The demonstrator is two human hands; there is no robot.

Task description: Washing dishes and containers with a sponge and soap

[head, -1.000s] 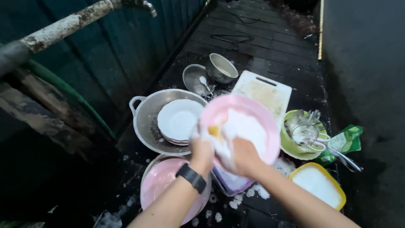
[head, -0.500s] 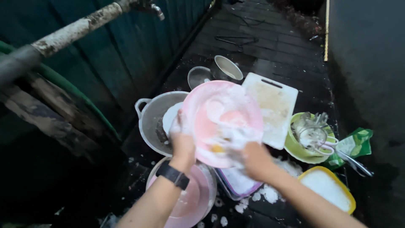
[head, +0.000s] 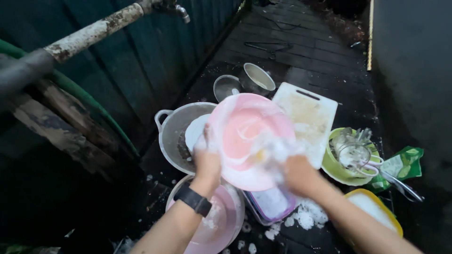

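Head view: both hands grip a pink plate over wet dark planks beside a wall.

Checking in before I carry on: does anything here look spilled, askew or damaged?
Soap foam is spilled in clumps on the dark floor beside the small purple tub. The overhead pipe has flaking, patchy paint. Otherwise the left hand and sudsy right hand hold the pink plate tilted; nothing looks broken.

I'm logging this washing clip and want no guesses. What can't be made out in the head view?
- Right hand: blurred and foamy; what it holds is unclear.
- White plate in the metal pot: partly hidden behind the pink plate.
- Yellow-rimmed dish: partly covered by the right forearm.
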